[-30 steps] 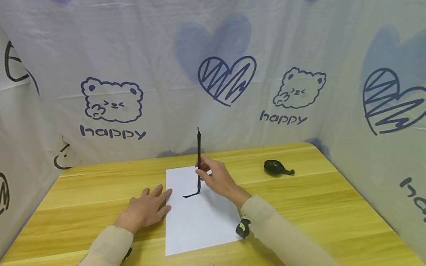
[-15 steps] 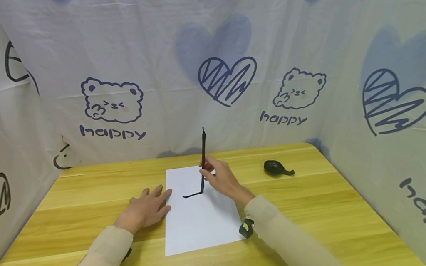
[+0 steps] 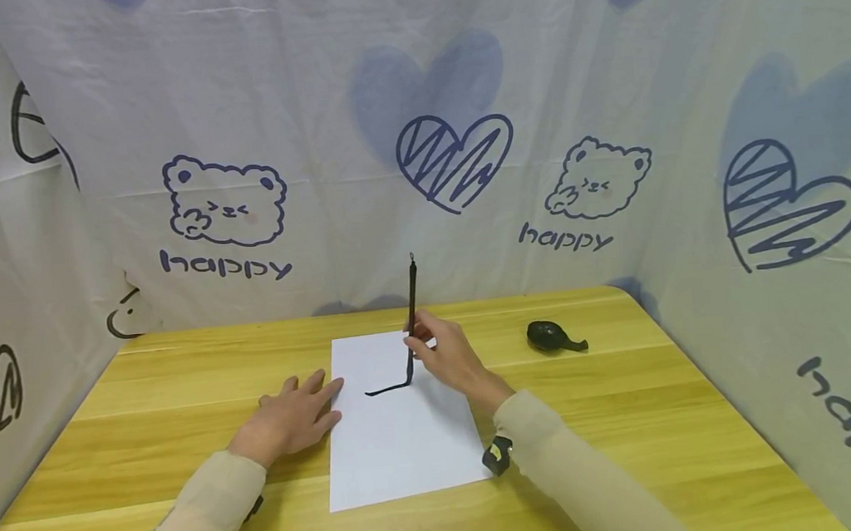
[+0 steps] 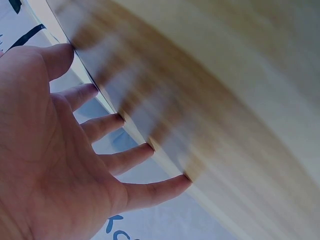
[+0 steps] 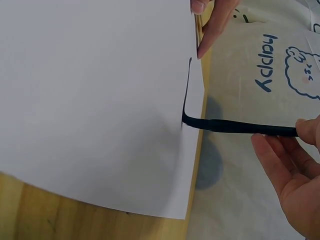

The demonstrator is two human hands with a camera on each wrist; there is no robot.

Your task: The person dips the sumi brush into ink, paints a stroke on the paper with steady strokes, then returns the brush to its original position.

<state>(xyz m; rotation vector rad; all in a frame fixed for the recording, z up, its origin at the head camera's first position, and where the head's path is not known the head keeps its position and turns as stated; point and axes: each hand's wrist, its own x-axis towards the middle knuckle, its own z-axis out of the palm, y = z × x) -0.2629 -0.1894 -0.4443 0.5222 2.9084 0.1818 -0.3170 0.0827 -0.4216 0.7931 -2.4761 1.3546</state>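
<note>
A dark writing brush [image 3: 411, 300] stands nearly upright in my right hand [image 3: 448, 355], pinched between thumb and fingers. Its bent tip touches a white sheet of paper [image 3: 403, 451], at the right end of a thin black stroke [image 3: 386, 389]. In the right wrist view the brush [image 5: 235, 126] reaches from the right hand [image 5: 295, 170] to the paper [image 5: 100, 90]. My left hand [image 3: 291, 418] lies spread, its fingertips on the paper's left edge. The left wrist view shows the left hand's [image 4: 65, 150] fingertips touching the surface.
The paper lies on a yellow wood-grain table [image 3: 605, 451]. A black, rounded object with a short spout or handle [image 3: 548, 335] sits at the back right. White cloth [image 3: 326, 140] with blue hearts and bears hangs behind and at the sides.
My right hand has moved slightly right with the brush, and the black stroke on the paper has grown longer to the right. The left hand has stayed in place.
</note>
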